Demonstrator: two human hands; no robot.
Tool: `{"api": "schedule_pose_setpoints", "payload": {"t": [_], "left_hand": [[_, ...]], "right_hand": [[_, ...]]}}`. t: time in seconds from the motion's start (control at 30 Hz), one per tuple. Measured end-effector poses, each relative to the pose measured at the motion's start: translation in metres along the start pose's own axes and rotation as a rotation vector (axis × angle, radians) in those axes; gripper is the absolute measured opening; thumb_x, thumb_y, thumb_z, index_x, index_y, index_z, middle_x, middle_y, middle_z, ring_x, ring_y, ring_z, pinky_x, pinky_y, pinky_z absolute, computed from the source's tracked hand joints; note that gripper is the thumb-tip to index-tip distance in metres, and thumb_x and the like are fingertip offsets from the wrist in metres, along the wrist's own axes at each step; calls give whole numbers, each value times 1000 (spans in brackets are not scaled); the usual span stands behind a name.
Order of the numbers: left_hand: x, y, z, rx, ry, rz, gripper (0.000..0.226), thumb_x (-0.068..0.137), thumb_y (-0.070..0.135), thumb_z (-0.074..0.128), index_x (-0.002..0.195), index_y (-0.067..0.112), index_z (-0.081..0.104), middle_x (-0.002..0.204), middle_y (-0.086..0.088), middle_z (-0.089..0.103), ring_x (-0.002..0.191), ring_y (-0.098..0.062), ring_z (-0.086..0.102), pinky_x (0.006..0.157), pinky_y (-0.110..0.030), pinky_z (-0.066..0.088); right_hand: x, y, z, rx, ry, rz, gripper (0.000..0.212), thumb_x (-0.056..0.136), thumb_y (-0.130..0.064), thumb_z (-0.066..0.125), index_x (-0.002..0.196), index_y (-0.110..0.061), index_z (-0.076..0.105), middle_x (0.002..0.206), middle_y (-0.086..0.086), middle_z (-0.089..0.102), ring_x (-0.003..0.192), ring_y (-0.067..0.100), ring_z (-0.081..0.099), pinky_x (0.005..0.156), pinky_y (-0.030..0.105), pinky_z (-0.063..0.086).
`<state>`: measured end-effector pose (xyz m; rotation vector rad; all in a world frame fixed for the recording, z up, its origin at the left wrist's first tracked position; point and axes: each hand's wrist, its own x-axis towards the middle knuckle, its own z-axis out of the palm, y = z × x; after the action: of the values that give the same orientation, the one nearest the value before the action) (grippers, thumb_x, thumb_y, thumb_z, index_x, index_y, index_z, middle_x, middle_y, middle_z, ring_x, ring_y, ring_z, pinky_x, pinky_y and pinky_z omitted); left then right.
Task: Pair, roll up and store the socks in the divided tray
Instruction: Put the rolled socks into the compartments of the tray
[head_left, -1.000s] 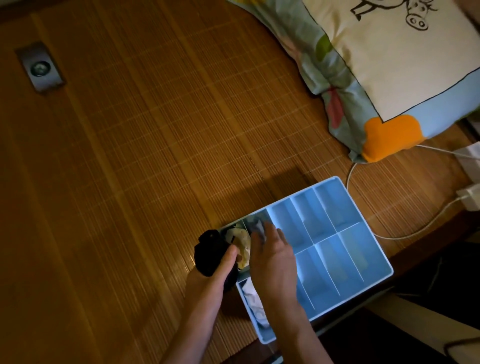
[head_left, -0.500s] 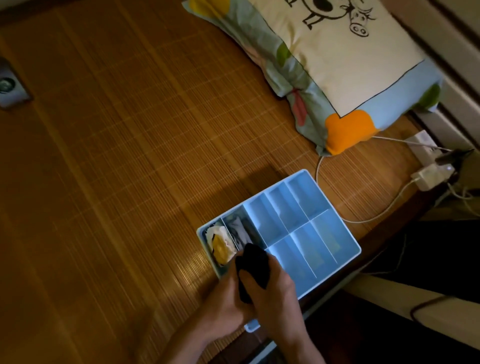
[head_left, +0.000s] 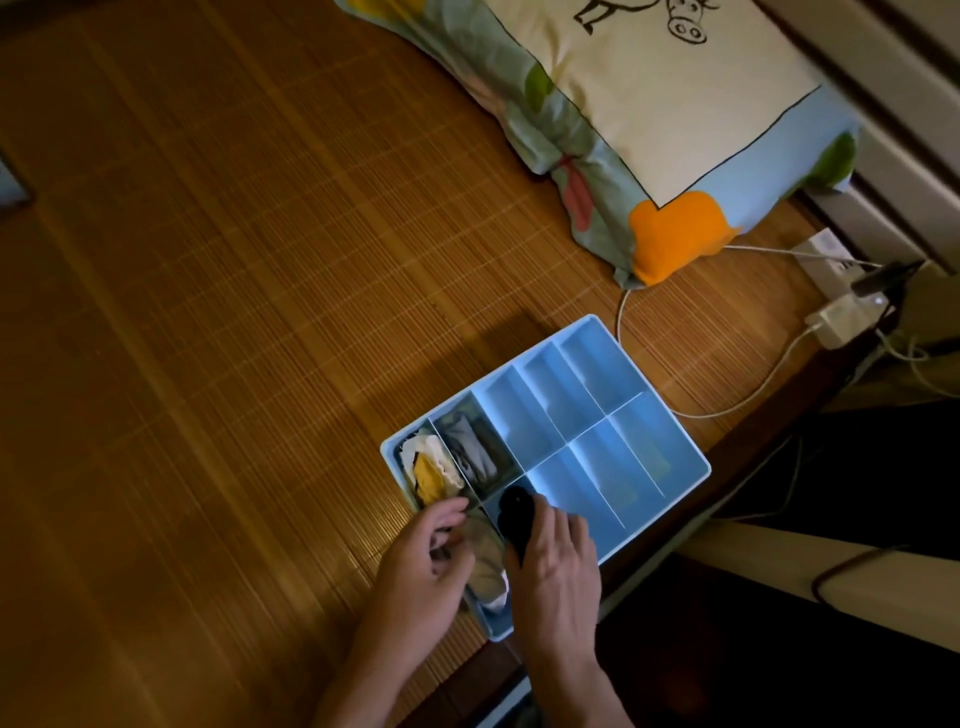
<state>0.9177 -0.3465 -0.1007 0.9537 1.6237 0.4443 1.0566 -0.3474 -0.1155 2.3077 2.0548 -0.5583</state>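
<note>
The light blue divided tray (head_left: 655, 395) lies on the bamboo mat near the bed's edge. In its far row, the left end compartment holds a yellow and white sock roll (head_left: 431, 470), and the one beside it holds a grey sock roll (head_left: 470, 449). A pale sock roll (head_left: 485, 566) fills the near-left compartment. My right hand (head_left: 556, 566) grips a black sock roll (head_left: 514, 514) and holds it down in the near compartment next to the pale one. My left hand (head_left: 421, 561) hovers at the tray's left edge, fingers loosely curled and holding nothing.
A patterned pillow (head_left: 649, 104) lies at the far right. A white cable (head_left: 727, 410) curves past the tray's right side to a charger (head_left: 836, 322) and a power strip (head_left: 831, 254). The mat (head_left: 234, 312) stretches to the left. The bed edge drops off at the lower right.
The black sock roll went from my left hand, outside the tray, into a near compartment under my right hand. My left hand let go of it and drew back to the left.
</note>
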Motion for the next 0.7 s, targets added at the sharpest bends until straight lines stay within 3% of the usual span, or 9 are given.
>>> {"api": "schedule_pose_setpoints", "payload": {"t": [0.1,0.23,0.3,0.37,0.43,0.57,0.7], "left_hand": [[-4,-2,-6,-16,24,7,34,100,24,62,126,44,55,127,20,60,112,3,59,100,-33,54],[-9,-3,-11,-33,51,18,33,100,25,61,128,41,58,125,25,60,110,9,59,92,-20,50],[-10,-5,-13,-59,61,25,33,100,25,62,128,41,59,124,28,61,108,14,58,86,-15,48],[-10,-8,-14,-84,72,32,33,99,24,62,127,41,60,123,30,61,108,16,58,85,-15,49],[-10,-12,-16,-105,77,28,32,100,23,62,125,41,60,122,31,62,108,15,59,85,-15,49],[-17,-13,-24,-171,96,18,30,101,19,61,118,44,64,113,34,65,107,12,62,84,-17,48],[-47,15,-50,-243,128,5,21,103,25,57,112,41,67,107,29,71,102,4,67,88,-24,50]], "right_hand": [[-3,-6,7,-30,25,25,51,64,-5,91,109,-3,67,78,5,67,69,27,57,58,36,51],[-8,-7,13,-89,25,8,68,58,15,75,123,4,63,102,16,61,81,28,57,67,37,55],[-10,-4,16,-127,30,-19,67,62,14,70,127,5,61,111,20,54,88,31,55,72,40,56],[-8,3,19,-149,14,-2,54,71,5,74,124,2,65,105,18,57,86,32,55,69,42,53],[-4,7,18,-60,-54,26,48,80,-1,75,127,0,65,100,14,60,79,31,59,64,41,53],[-5,5,-4,117,-117,-55,55,97,-18,63,149,-12,46,119,5,58,89,25,65,71,38,58],[-13,2,-63,422,-65,-96,39,90,-5,71,127,-16,69,109,-8,67,89,10,67,76,28,56]]}}
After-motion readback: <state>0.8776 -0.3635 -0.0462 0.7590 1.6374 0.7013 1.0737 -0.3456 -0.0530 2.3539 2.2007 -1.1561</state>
